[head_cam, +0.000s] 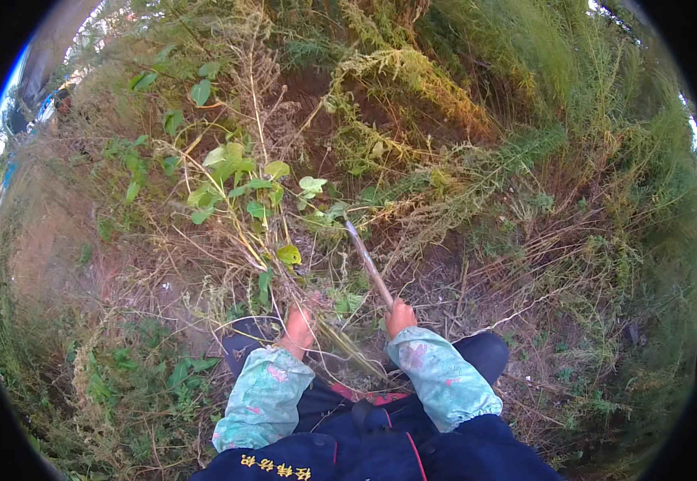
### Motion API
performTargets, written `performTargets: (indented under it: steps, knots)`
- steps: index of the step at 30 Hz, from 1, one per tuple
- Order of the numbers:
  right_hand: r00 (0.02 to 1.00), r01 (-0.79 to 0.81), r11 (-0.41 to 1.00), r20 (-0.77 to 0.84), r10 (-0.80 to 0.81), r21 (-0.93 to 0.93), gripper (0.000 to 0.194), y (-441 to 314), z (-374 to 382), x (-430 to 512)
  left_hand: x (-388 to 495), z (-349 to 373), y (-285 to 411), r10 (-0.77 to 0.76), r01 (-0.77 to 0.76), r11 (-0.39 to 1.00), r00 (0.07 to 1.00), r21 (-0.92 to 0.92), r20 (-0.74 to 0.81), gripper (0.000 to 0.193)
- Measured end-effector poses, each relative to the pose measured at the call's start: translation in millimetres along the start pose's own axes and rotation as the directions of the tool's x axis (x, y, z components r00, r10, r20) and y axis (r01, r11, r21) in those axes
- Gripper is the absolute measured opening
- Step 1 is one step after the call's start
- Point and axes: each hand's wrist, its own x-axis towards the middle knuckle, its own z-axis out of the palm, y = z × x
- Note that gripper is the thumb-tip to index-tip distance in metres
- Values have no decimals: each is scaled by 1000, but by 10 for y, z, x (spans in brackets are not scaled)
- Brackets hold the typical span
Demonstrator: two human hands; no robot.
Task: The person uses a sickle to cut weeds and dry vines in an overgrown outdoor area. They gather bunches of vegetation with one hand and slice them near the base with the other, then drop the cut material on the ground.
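Note:
My left hand (300, 326) is closed around a bunch of plant stems (246, 237). Broad green leaves (228, 161) and dry, branching twigs spread forward from the bunch, while pale stalk ends (351, 350) trail back between my knees. My right hand (400, 318) grips the lower end of a smooth tool handle (369, 261), which slants forward and to the left. Its far end disappears among leaves, so the tool's head is hidden and I cannot tell its kind. Patterned turquoise sleeve covers (444, 376) reach both wrists.
Tall feathery weeds (540, 72) stand ahead and to the right, with a yellowing branch (438, 90) leaning among them. Dry stalks and litter cover the soil (438, 288). Low green weeds (186, 373) grow at my left. My dark-clad knees (483, 358) are bent close to the ground.

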Motion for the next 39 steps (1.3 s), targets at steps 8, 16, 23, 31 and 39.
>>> performTargets:
  steps: [8,16,23,31,39]
  knots:
    - [794,545,685,-561,-235,484,20,-982,-1170,381,-284,160,181,-30,39,997,989,-59,142,35]
    - [990,25,996,138,-13,-82,32,125,-110,-14,-282,74,190,-8,16,998,992,-66,122,26]
    - [965,194,976,-200,-171,99,32,367,197,340,-361,120,220,146,-135,987,978,-87,148,26]
    - [975,18,506,97,-201,863,21,-956,-1197,304,62,311,90,280,-295,920,955,257,96,30]
    - [660,-524,164,519,-543,836,17,-2037,-1768,76,69,731,220,406,-434,695,895,573,186,30]
